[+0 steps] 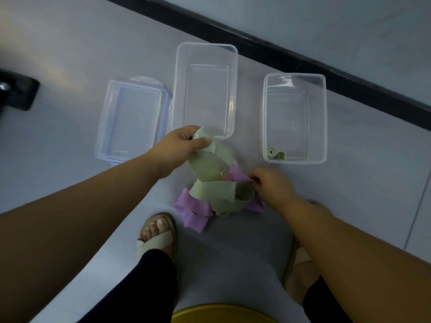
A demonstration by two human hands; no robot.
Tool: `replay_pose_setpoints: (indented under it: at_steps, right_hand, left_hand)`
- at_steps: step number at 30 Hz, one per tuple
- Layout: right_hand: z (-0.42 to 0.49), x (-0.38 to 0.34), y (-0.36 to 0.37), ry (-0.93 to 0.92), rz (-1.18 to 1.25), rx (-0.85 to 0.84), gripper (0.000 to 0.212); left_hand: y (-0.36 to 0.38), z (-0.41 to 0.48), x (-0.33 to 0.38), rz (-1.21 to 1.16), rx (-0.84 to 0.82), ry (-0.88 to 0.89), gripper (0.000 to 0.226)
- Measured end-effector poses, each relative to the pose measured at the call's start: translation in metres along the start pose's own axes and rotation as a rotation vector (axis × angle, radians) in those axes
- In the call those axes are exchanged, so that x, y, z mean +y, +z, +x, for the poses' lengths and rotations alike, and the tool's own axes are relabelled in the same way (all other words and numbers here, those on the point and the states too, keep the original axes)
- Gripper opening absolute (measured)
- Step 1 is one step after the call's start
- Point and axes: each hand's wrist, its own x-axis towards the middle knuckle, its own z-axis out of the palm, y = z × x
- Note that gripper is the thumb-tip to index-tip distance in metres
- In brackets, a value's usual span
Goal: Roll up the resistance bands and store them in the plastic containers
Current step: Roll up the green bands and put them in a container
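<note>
A loose green resistance band (210, 166) lies tangled over a purple band (193, 212) on the floor, just in front of my feet. My left hand (184, 143) grips the green band's upper end and lifts it. My right hand (272, 185) pinches a fold of the purple band beside the green one. Two clear plastic containers stand open beyond the pile: a middle one (179, 89) with nothing inside and a right one (324, 117). A rolled green band (276, 155) lies in the right container's near corner.
Clear lids (130, 122) with blue clips lie stacked to the left of the middle container. A dark object (18, 92) sits at the far left. A black skirting (303, 57) runs along the wall behind. My sandalled feet (158, 234) and a yellow rim (221, 313) are below.
</note>
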Motion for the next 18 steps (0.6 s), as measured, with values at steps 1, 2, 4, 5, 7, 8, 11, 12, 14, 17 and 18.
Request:
replay_pose_setpoints:
  at_steps: [1, 2, 4, 5, 7, 8, 11, 12, 14, 17, 18]
  right_hand:
    - [-0.004, -0.002, -0.003, 0.012, 0.015, 0.002, 0.022]
    - [-0.009, -0.005, -0.007, 0.017, 0.036, 0.001, 0.021]
    - [-0.020, -0.014, -0.015, 0.026, 0.066, -0.032, 0.021]
    - [-0.025, -0.019, -0.020, 0.030, 0.068, -0.052, 0.022]
    - [-0.037, -0.026, -0.032, 0.034, 0.066, -0.084, 0.022]
    - [-0.044, -0.029, -0.039, 0.026, 0.058, -0.097, 0.023]
    - [-0.067, -0.042, -0.069, -0.031, -0.040, -0.211, 0.020]
    - [-0.076, -0.048, -0.081, -0.052, -0.073, -0.233, 0.019]
    - [-0.099, -0.061, -0.106, -0.074, -0.109, -0.226, 0.026]
    - [-0.135, -0.075, -0.136, -0.092, -0.119, -0.198, 0.024]
    - [-0.144, -0.079, -0.142, -0.091, -0.132, -0.195, 0.024]
  left_hand:
    - [-0.003, -0.006, 0.006, -0.002, -0.008, 0.008, 0.012]
    - [-0.006, -0.012, 0.011, -0.020, -0.014, 0.008, 0.010]
    - [-0.008, -0.028, 0.021, -0.092, -0.012, -0.012, 0.007]
    - [-0.009, -0.036, 0.026, -0.112, -0.015, -0.017, 0.006]
    - [-0.011, -0.054, 0.040, -0.125, -0.064, -0.035, 0.009]
    - [-0.012, -0.064, 0.049, -0.125, -0.115, -0.057, 0.011]
    - [-0.010, -0.097, 0.079, 0.073, -0.245, -0.096, 0.013]
    - [-0.009, -0.107, 0.090, 0.158, -0.233, -0.082, 0.015]
    - [-0.009, -0.129, 0.114, 0.184, -0.152, -0.040, 0.017]
    - [-0.011, -0.165, 0.147, 0.016, -0.080, -0.041, 0.015]
    - [-0.011, -0.176, 0.154, -0.029, -0.070, -0.027, 0.016]
